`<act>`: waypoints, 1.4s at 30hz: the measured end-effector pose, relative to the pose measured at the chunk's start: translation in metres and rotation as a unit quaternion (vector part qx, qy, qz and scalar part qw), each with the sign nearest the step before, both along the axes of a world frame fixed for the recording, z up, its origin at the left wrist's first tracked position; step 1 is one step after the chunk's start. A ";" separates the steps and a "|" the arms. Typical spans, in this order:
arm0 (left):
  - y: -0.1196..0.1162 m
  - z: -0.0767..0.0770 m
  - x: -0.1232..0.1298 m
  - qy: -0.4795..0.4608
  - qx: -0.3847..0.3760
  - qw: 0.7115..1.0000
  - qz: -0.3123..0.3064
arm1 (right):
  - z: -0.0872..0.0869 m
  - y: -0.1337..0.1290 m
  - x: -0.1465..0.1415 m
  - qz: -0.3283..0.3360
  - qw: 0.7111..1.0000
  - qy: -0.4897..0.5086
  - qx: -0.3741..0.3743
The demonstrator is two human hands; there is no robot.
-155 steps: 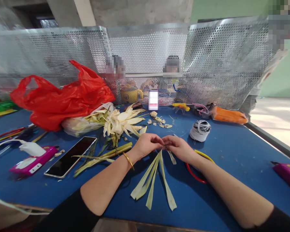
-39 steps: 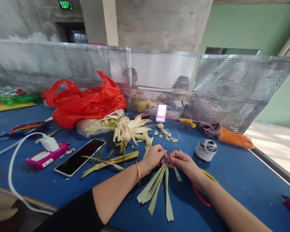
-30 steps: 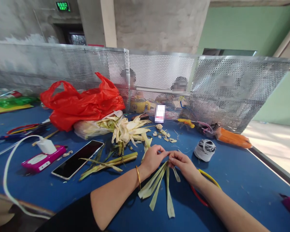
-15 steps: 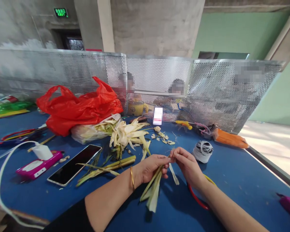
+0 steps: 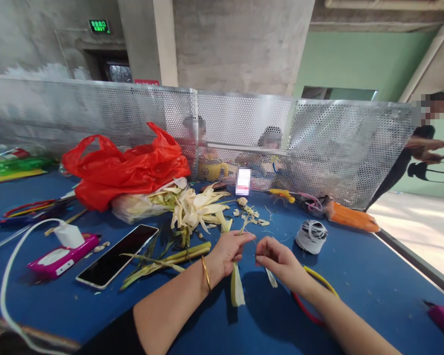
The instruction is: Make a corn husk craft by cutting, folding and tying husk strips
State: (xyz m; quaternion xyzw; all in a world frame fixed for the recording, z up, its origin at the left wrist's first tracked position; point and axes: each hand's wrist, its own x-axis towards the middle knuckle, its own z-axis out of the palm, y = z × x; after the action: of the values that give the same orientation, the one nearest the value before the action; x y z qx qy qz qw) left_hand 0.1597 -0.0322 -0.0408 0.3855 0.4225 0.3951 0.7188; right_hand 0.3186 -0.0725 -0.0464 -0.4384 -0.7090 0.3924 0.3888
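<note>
My left hand [image 5: 229, 250] is closed around a folded bundle of pale dried husk strips [image 5: 237, 291]. The strips hang below the palm, and a short end sticks up above the fingers; its index finger points to the right. Just right of it, my right hand [image 5: 276, 257] is pinched on what looks like a fine thread, faintly visible between the two hands. A narrow husk strip [image 5: 271, 277] shows under the right fingers; whether it is held, I cannot tell. Beyond the right hand stands a spool of white and black thread [image 5: 311, 237].
Husks [image 5: 194, 209] and stalks [image 5: 170, 261] lie left of my hands, near a phone [image 5: 117, 256], a magenta device with a white plug [image 5: 64, 254] and a red plastic bag [image 5: 126, 165]. Behind a perforated metal screen [image 5: 240, 113] people sit; another person [image 5: 422, 133] stands at right.
My hands have moved apart slightly, and the left hand has turned with its index finger out. The husk bundle now hangs more upright and narrower. A person has come into view at right.
</note>
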 end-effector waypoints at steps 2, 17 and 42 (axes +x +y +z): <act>0.001 0.001 -0.001 0.011 0.020 1.000 0.011 | 0.011 -0.005 0.008 -0.029 0.989 -0.139 0.039; 0.002 0.005 -0.003 0.093 0.133 0.985 0.059 | 0.004 -0.061 0.055 -0.172 0.832 -0.525 -0.053; 0.024 0.000 -0.014 0.167 0.257 0.939 0.157 | 0.042 -0.025 0.004 -0.007 0.893 0.325 -0.312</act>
State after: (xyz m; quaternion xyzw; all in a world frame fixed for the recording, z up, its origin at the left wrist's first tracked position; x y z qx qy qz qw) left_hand 0.1455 -0.0086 -0.0406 0.5465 0.4757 0.5280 0.4430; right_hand 0.3230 -0.0978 -0.0044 -0.3896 -0.3811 0.7115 0.4436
